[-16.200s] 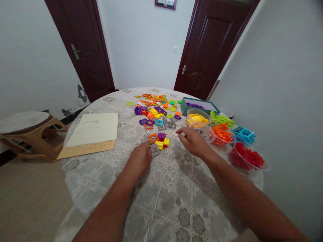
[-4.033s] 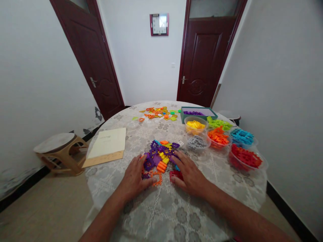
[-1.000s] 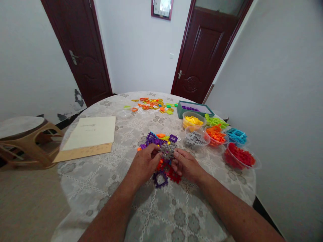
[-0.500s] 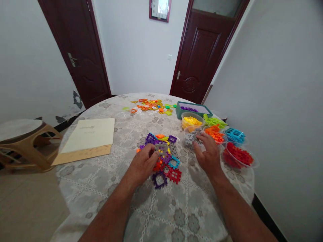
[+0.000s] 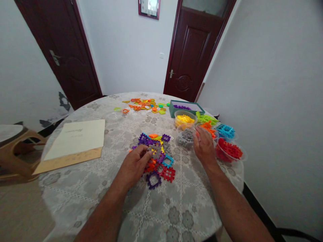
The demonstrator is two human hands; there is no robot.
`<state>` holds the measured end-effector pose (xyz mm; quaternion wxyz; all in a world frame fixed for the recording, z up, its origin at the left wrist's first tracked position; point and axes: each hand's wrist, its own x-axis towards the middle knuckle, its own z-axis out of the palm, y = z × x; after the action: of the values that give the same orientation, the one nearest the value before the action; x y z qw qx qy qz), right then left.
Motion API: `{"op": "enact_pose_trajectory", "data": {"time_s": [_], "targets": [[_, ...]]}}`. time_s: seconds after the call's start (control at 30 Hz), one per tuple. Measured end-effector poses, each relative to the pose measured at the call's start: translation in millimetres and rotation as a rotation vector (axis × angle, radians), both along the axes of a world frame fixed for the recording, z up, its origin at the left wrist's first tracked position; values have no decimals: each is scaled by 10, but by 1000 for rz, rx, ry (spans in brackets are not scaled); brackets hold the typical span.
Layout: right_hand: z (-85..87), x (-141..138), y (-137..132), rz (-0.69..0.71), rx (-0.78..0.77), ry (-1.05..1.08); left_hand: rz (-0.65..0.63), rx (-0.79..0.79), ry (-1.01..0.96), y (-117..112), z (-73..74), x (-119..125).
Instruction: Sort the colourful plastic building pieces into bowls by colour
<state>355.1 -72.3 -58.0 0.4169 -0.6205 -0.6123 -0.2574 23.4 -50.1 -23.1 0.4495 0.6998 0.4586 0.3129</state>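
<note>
1. The left hand (image 5: 133, 164) lies on a heap of coloured plastic lattice tiles (image 5: 161, 161) on the round, lace-covered tabletop (image 5: 161, 208). Its fingertips touch a grey square tile (image 5: 155, 152), but whether the grip has closed is unclear.
2. The right hand (image 5: 204, 146) hangs at the rim of a clear plastic bowl of grey pieces (image 5: 185, 137), fingers curled.
3. Near it stand clear plastic bowls of yellow pieces (image 5: 185, 119), blue pieces (image 5: 225, 130) and red pieces (image 5: 228, 150), with a teal rectangular box (image 5: 185, 108) behind.
4. A cream paper sheet (image 5: 75, 138) lies well to the left.

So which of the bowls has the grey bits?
The clear bowl of grey pieces, right beside the right hand; the others hold yellow, orange, blue and red.
</note>
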Motion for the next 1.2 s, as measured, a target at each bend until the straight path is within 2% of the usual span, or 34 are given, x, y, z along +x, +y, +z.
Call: {"op": "enact_pose_trajectory", "data": {"time_s": [0.1, 0.17, 0.37, 0.43, 0.5, 0.63, 0.73, 0.83, 0.93, 1.03, 1.13, 1.2], "targets": [[55, -168, -78, 76, 39, 41, -16, -51, -64, 0, -17, 8], [77, -358, -154, 178, 19, 83, -21, -87, -109, 0, -32, 13], [41, -995, -342, 630, -234, 183, -92, -159, -179, -23, 1, 21], [10, -1125, -353, 726, -288, 217, -146, -187, -199, -34, 26, 23], [-20, -1194, -343, 757, -318, 306, -182, -198, -201, -40, 42, 24], [-44, -1197, -323, 713, -391, 602, -199, -155, -197, -38, 47, 18], [-14, -1091, -313, 616, -343, 694, -138, -101, -177, -28, 58, 0], [40, -845, -266, 431, -204, 639, -16, -90, -174, -13, 77, -29], [77, -477, -174, 212, -41, 539, 127, -89, -240, 1, 89, -51], [77, -113, -78, 31, 35, 397, 251, -73, -306, 17, 92, -67], [60, 106, -17, -44, 36, 217, 348, -22, -361, 52, 73, -101], [60, 141, -2, -55, 24, 141, 384, 11, -373, 91, 44, -142]]}}
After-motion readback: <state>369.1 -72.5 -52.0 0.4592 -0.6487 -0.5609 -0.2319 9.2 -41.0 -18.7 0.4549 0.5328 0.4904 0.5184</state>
